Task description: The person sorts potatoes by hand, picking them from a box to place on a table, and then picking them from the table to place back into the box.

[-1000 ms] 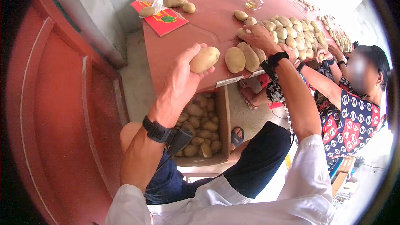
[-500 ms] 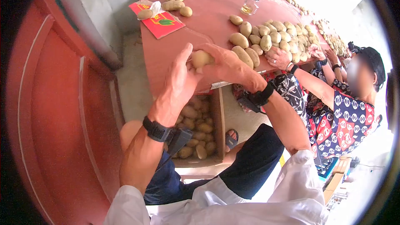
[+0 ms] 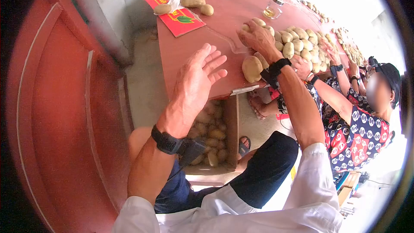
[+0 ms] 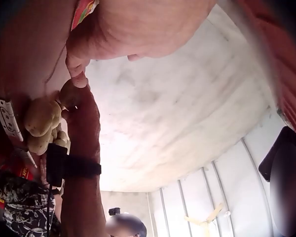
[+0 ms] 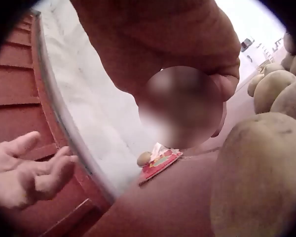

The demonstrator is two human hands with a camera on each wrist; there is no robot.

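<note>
Endwise toward table edge (image 3: 224,87), large potato (image 3: 251,69).

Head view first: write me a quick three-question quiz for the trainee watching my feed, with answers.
1. Which of the wearer's hands is empty?
A) left
B) right
C) neither
2. True or false: the glass jar stands on the red cardboard.
3. Fill in: the box by the wearer's legs contains ____.

Key:
1. A; the left hand is open, while the right hand grips a potato.
2. False; it stands on the tabletop, apart from the cardboard.
3. Potatoes.
</note>
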